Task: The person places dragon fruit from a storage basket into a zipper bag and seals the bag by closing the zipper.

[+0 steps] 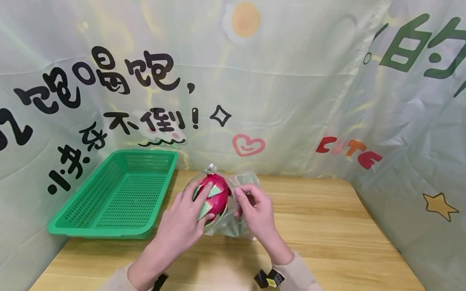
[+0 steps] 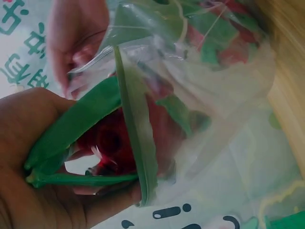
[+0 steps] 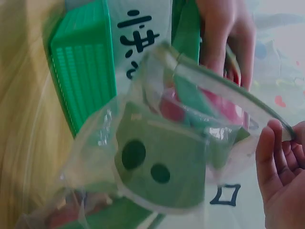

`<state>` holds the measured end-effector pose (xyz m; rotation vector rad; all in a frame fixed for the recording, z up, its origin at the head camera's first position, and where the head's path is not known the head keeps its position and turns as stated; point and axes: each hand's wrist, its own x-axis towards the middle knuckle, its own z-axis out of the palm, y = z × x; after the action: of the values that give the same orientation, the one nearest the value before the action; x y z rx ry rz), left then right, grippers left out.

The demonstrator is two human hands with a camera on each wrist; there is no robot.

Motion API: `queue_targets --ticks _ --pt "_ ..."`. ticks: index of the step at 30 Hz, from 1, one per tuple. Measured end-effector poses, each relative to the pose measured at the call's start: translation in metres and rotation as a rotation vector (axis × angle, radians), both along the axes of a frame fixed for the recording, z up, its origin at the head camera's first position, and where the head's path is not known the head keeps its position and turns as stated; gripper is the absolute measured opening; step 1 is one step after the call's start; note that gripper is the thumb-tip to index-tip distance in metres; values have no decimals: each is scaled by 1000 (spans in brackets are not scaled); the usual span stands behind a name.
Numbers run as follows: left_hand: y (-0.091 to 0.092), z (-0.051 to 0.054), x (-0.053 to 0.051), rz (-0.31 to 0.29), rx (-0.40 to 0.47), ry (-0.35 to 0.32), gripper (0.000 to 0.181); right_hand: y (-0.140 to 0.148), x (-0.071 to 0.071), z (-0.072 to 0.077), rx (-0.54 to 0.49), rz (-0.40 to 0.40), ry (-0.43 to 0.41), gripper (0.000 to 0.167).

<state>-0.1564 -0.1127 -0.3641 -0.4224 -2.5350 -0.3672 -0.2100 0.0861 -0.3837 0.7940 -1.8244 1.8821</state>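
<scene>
A red dragon fruit (image 1: 218,201) with green scales is gripped by my left hand (image 1: 182,214), its fingers spread over the fruit. Part of the fruit sits inside the mouth of a clear plastic bag (image 1: 233,227), whose rim crosses the dragon fruit (image 2: 109,143) in the left wrist view. My right hand (image 1: 257,211) pinches the bag's edge between thumb and fingers. In the right wrist view, the bag (image 3: 162,160) shows a green panel with two dark ovals. Red and green patches show toward its other end; whether print or contents, I cannot tell.
A green plastic basket (image 1: 145,152) stands on the left of the wooden table (image 1: 320,226). Behind and on both sides hangs a pale printed cloth (image 1: 298,60) with lettering, a heart and a star.
</scene>
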Motion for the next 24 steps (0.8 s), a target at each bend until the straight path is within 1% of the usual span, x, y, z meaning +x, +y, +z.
queue_targets --ticks 2,5,10,14,18,21,24 --pt "5 -1 -4 23 -7 -7 80 -1 3 0 -2 28 -4 7" --pt "14 -5 -11 30 -13 -29 82 -2 5 0 -29 39 -38 7" --pt "27 -15 -24 -6 0 -47 77 -1 4 1 -93 33 -128 9" --pt "31 -23 -33 -28 10 -47 72 2 1 1 -114 22 -207 13" --pt "31 -26 -39 -59 80 -72 73 4 -3 1 -165 9 -275 18" --pt "30 -27 -41 -96 161 -97 71 6 -5 1 -216 -2 -293 22" --pt "28 -27 -41 -138 239 -94 67 6 -8 1 -282 -14 -308 21"
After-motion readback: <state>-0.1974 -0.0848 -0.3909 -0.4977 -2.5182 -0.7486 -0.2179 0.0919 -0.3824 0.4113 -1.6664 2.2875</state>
